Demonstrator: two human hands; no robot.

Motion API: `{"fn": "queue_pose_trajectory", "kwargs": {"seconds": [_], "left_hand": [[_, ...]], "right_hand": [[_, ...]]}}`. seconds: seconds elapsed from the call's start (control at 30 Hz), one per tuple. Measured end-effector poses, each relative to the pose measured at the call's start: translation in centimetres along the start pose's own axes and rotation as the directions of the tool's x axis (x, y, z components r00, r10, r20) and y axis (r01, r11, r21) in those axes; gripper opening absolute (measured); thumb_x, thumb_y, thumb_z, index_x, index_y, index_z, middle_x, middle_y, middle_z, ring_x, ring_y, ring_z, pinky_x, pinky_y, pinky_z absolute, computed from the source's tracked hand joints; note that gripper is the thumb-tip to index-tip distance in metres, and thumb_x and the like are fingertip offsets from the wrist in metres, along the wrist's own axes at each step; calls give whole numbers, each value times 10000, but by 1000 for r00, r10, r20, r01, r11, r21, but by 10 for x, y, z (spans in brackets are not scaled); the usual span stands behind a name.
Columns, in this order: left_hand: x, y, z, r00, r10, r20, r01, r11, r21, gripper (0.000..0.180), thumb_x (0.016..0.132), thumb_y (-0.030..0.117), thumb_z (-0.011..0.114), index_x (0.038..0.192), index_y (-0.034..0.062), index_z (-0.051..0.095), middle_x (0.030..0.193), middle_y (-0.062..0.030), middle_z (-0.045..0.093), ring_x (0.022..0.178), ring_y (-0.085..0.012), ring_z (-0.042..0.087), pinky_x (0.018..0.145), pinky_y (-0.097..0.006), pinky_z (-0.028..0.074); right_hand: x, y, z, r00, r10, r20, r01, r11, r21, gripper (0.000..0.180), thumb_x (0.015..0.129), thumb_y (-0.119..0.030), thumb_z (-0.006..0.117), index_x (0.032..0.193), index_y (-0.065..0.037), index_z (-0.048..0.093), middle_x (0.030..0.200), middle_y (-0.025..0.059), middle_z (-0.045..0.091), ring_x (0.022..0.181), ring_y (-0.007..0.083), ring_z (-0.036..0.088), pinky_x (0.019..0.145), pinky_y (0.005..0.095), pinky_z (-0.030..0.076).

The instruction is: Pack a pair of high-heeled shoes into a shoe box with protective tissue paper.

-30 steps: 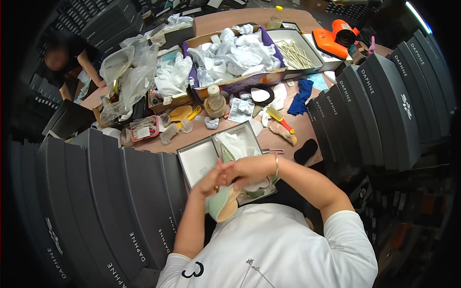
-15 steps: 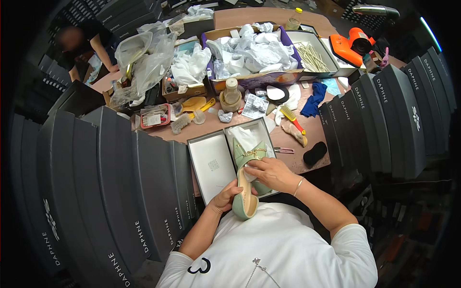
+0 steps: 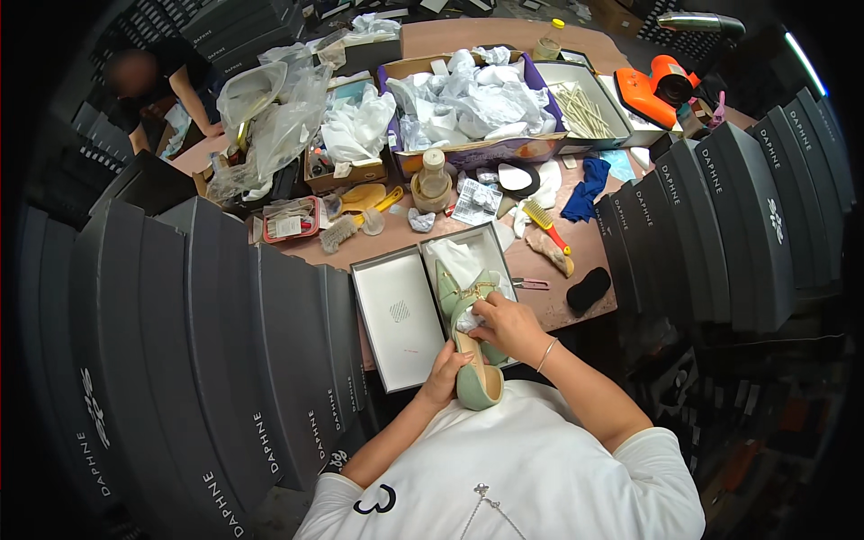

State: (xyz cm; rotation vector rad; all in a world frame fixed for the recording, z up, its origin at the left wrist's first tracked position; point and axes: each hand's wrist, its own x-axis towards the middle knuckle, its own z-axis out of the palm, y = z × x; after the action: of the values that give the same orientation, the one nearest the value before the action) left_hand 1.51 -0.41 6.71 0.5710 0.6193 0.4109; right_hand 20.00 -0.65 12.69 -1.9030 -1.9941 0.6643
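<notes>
- The green shoe (image 3: 475, 364) lay tilted over the open shoebox (image 3: 468, 261) at the near edge of the table (image 3: 576, 243), heel toward the person.
- The left hand (image 3: 447, 367) was closed around the shoe's heel end from the side; the right hand (image 3: 507, 326) was pinching a wad of white tissue (image 3: 468, 320) into the shoe's opening.
- Half a second before, the shoe stood steeper and the right hand lay flat across it; now the fingers had bunched on the paper, so I judged stuffing was under way.
- The box lid (image 3: 400, 317) lay just beside the box, inside up.
- A yellow brush (image 3: 543, 222) and a dark pad (image 3: 589, 290) lay near the box's right.
- The shoe's toe and gold strap were partly hidden by the right hand; whether a second shoe sat underneath was hard to make out.
</notes>
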Motion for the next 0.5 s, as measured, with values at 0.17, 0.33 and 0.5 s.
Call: {"fn": "queue_pose_trajectory", "kwargs": {"seconds": [0.17, 0.33, 0.5], "left_hand": [[-7, 3, 12, 993, 77, -87, -71, 995, 63, 503, 854, 239, 518, 1272, -7, 383, 1004, -122, 567, 891, -176, 593, 804, -300, 503], [-6, 3, 9, 977, 161, -136, -147, 983, 110, 539, 843, 224, 511, 1306, -8, 360, 1018, -126, 566, 878, -175, 583, 795, -291, 488], [-16, 9, 22, 973, 224, -61, -212, 964, 163, 586, 831, 208, 506, 1340, -1, 304, 1010, -128, 572, 888, -182, 575, 812, -302, 476]], "right_hand": [[12, -6, -5, 996, 52, 73, -47, 997, -62, 299, 771, -293, 730, 954, -91, 605, 919, 99, 572, 821, 309, 628, 687, 408, 504], [20, 10, 22, 970, -54, -236, 70, 996, 61, 503, 726, -278, 777, 1120, -66, 546, 1054, 168, 568, 1028, 355, 573, 874, 390, 464], [21, 14, 19, 969, 41, -242, 99, 838, 537, 903, 718, -241, 791, 1430, -9, 287, 1288, 265, 477, 1156, 410, 500, 1003, 386, 392]]}}
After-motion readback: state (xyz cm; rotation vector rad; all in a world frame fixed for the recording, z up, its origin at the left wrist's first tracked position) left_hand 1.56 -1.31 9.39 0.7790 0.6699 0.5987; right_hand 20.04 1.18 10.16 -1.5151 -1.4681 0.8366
